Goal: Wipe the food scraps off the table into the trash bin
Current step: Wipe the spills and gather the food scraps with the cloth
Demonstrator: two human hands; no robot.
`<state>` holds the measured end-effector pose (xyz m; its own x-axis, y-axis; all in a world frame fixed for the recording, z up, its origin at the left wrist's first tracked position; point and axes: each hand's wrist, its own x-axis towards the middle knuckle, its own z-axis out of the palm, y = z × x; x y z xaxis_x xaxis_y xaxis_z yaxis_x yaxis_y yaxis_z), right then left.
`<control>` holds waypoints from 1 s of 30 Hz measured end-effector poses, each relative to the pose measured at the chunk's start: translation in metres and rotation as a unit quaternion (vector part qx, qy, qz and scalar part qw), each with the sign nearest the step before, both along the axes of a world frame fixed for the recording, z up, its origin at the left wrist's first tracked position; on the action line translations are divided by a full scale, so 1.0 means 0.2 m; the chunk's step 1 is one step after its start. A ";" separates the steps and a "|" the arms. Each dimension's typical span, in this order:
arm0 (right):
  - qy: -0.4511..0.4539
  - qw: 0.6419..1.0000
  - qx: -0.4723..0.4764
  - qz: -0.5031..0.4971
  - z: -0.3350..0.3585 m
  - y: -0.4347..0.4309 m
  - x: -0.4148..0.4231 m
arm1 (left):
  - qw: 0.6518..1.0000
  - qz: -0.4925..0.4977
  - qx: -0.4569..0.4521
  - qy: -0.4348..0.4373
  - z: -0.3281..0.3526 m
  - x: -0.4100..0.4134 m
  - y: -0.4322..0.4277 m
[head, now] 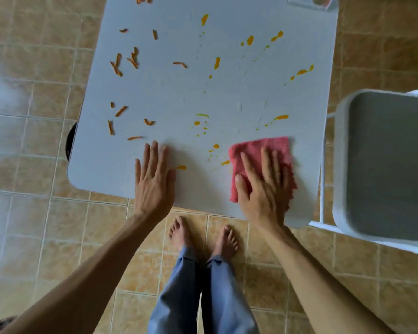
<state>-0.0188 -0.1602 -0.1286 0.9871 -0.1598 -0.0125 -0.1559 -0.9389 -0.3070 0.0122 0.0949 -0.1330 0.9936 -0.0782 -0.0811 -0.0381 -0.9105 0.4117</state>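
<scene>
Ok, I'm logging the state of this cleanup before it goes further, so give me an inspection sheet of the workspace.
Surface: white table, soiled over most of the top.
Job's things: pink cloth flat near the front right edge; orange food strips scattered on the left half; yellow-orange sauce splatters across the middle and right; a dark round rim, possibly the bin, shows under the left edge.
Clutter: an unclear item at the far right corner.
Grippers: left hand flat on the table, empty; right hand pressing on the cloth.
Cables: nothing seen.
Surroundings: tiled floor; grey folding chair right of the table.
</scene>
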 end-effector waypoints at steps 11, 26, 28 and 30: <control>-0.022 0.999 0.026 0.005 -0.01 -0.13 -0.17 | 0.997 0.058 0.016 -0.049 -0.07 -0.02 0.08; 0.002 0.991 -0.073 0.116 -0.02 0.18 -0.13 | 0.999 0.040 -0.003 -0.002 -0.03 -0.06 0.24; -0.003 0.995 -0.090 0.034 -0.05 0.22 0.04 | 0.999 0.040 0.000 -0.001 -0.03 -0.07 0.26; -0.028 0.997 -0.070 0.014 -0.08 0.37 0.25 | 0.999 0.049 -0.004 0.001 -0.03 -0.07 0.24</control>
<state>0.0317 -0.0857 -0.1438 0.9897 -0.1278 0.0639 -0.1144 -0.9768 -0.1809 -0.0023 0.1437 -0.1393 0.9963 0.0179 -0.0835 0.0514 -0.9069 0.4183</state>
